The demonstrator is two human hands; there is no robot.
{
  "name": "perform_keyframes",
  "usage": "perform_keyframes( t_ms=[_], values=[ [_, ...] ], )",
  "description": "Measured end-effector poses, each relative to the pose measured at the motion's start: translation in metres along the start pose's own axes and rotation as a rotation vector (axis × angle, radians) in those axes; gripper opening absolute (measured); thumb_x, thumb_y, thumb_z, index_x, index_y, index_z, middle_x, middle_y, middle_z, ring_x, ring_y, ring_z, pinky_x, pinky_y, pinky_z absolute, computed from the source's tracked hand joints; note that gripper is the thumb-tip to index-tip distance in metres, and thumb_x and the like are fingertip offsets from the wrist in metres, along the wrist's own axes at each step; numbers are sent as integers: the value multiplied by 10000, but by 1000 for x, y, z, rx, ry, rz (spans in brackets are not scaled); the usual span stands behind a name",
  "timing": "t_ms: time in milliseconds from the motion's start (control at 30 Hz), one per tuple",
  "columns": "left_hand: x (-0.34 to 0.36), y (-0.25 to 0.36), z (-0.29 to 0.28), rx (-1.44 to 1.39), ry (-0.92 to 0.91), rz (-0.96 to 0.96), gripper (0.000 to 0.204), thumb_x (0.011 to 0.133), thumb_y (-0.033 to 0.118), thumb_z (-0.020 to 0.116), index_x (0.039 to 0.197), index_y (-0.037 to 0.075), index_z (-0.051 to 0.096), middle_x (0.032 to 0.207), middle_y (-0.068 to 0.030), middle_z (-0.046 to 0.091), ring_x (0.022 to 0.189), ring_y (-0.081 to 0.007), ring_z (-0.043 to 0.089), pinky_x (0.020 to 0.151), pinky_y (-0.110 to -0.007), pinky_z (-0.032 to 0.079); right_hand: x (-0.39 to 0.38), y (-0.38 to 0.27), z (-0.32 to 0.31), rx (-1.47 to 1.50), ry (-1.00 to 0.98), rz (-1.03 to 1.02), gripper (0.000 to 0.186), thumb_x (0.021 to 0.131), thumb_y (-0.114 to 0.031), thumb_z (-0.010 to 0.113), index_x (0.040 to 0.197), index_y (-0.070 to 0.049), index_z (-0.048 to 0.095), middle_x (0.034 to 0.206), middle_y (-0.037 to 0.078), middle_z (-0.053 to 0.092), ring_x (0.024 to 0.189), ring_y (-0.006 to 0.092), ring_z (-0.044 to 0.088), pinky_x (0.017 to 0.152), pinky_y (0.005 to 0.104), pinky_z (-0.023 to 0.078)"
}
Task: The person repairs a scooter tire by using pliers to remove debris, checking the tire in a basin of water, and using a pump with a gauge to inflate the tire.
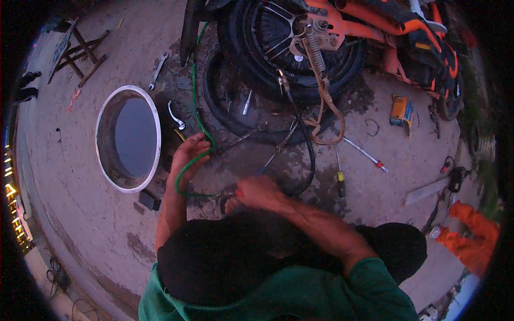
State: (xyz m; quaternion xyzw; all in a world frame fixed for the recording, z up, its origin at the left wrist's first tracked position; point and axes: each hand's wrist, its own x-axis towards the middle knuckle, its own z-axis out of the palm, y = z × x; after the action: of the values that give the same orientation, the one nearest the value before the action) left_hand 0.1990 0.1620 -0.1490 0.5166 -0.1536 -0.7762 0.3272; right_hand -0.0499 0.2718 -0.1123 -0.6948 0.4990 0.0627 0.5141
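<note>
My left hand [190,154], fingers curled, holds the green hose [193,92], which loops down toward a metal fitting by my right hand. My right hand [258,190] is closed around a red item [240,191], blurred and mostly hidden. Just beyond lie a black hose [310,159], a screwdriver with a yellow handle [340,182] and a loose black tyre [214,116] on the wet concrete. A white brake lever [175,116] lies left of the green hose.
An orange two-wheeler with its wheel [261,51] fills the top right. A water-filled basin [128,91] sits left, a spanner [158,72] above it. Right are a small box [400,115], a long bar [364,153] and orange cloth [471,241]. A folding stand [80,53] is top left.
</note>
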Motion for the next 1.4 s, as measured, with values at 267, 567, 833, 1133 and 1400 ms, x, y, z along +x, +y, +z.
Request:
perform_keyframes(
  t_ms=[267,567,833,1133,1400],
  values=[
    [-9,4,3,136,122,2,393,968,271,518,1277,28,541,1041,-115,680,903,-231,663,821,-377,538,2,6,4,20,-55,-2,367,888,-392,589,994,-50,670,913,192,698,848,410,676,751,524,533],
    [-6,-2,-9,90,114,30,396,974,294,533,1271,32,554,1020,-102,686,881,-219,667,773,-350,547,4,10,11,-11,22,-30,343,899,-364,580,985,-43,667,918,192,692,858,401,672,765,515,530],
    [-9,4,4,73,160,35,379,975,257,517,1247,-3,554,994,-129,678,867,-242,668,842,-380,545,7,14,11,39,49,-36,327,845,-345,568,936,-54,686,899,204,700,832,419,680,715,511,543],
    [-10,0,2,5,156,26,396,948,278,591,1238,10,571,995,-131,680,863,-238,669,830,-377,548,4,10,6,-7,64,-49,318,873,-346,591,957,-53,684,916,174,708,862,379,687,742,503,543],
    [-13,1,0,26,169,19,408,936,312,596,1233,32,589,981,-103,691,853,-227,671,795,-364,541,9,8,7,-5,18,-19,322,885,-350,587,970,-55,684,916,181,704,863,378,687,748,504,543]
  ],
)
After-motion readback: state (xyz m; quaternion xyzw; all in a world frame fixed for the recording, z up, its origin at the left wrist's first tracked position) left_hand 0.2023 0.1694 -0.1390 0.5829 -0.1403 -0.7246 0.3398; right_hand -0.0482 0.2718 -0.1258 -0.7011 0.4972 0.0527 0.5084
